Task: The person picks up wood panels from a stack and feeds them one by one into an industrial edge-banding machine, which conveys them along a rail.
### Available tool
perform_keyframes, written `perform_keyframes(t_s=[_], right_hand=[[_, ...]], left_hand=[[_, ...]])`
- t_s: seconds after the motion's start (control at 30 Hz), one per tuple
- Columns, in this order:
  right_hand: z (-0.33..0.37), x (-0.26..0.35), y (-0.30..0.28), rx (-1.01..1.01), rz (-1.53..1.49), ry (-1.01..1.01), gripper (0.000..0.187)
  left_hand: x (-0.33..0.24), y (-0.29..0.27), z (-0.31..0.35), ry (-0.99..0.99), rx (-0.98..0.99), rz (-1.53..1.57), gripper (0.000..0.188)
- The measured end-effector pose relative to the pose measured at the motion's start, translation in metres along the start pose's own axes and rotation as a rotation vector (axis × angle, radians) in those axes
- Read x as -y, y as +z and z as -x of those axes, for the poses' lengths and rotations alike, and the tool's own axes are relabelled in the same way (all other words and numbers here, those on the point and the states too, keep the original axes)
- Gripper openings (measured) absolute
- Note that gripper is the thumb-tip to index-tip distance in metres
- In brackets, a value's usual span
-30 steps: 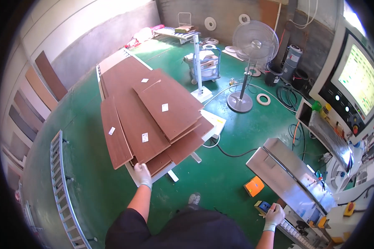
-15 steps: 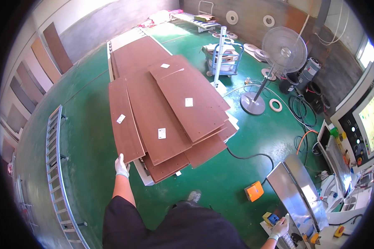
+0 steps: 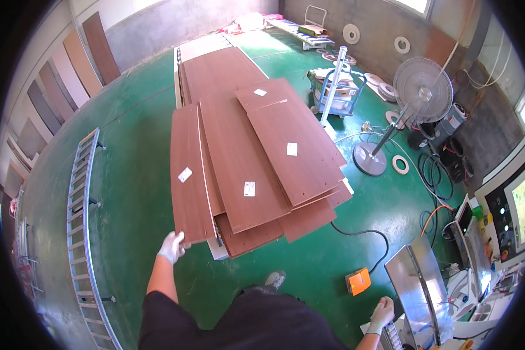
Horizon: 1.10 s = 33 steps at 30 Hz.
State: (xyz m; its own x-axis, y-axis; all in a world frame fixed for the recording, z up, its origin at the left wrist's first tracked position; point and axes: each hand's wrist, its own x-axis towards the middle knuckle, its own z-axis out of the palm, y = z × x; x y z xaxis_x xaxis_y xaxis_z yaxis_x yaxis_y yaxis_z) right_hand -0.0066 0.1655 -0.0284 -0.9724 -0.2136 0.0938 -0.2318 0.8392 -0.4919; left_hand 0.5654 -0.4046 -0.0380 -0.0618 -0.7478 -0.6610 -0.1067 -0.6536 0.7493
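So the left hand, gloved in white, is closed on the near corner of the leftmost brown panel, the long one with a white label toward its middle. That arm's reaching forward from a dark sleeve, forearm slanting a little inward up to the corner. The panel lies lengthwise along the left side of a fanned-out, overlapping pile, next to the middle brown panel, with the right-hand brown panel overlapping on the far side. Right hand is also gloved, way off to the other side and kinda low, fingers curled into a loose fist; can't tell if anything's tucked inside. Only a short bit of that forearm shows above the lower edge. It's just beside a shiny metal tabletop, with an orange foot pedal on the green floor nearby.
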Motion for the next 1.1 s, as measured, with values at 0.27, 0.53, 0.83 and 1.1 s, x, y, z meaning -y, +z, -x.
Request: perform_keyframes(t_s=[0.27,0.53,0.83,1.1], right_hand=[[0.053,0.201,0.07,0.945,-0.644,-0.137,0.033],[0.102,0.342,0.059,1.587,-1.416,0.014,0.074],[0.057,0.285,0.017,1.232,-1.273,0.122,0.065],[0.067,0.045,-0.07,0.375,-1.341,0.431,0.059]], left_hand=[[0.022,0.052,0.129,0.038,0.17,0.072,0.052],[0.018,0.194,0.201,0.03,0.606,0.268,0.054],[-0.027,0.229,0.144,0.091,0.576,0.872,0.058],[-0.067,0.253,0.04,0.126,0.344,0.784,0.059]])
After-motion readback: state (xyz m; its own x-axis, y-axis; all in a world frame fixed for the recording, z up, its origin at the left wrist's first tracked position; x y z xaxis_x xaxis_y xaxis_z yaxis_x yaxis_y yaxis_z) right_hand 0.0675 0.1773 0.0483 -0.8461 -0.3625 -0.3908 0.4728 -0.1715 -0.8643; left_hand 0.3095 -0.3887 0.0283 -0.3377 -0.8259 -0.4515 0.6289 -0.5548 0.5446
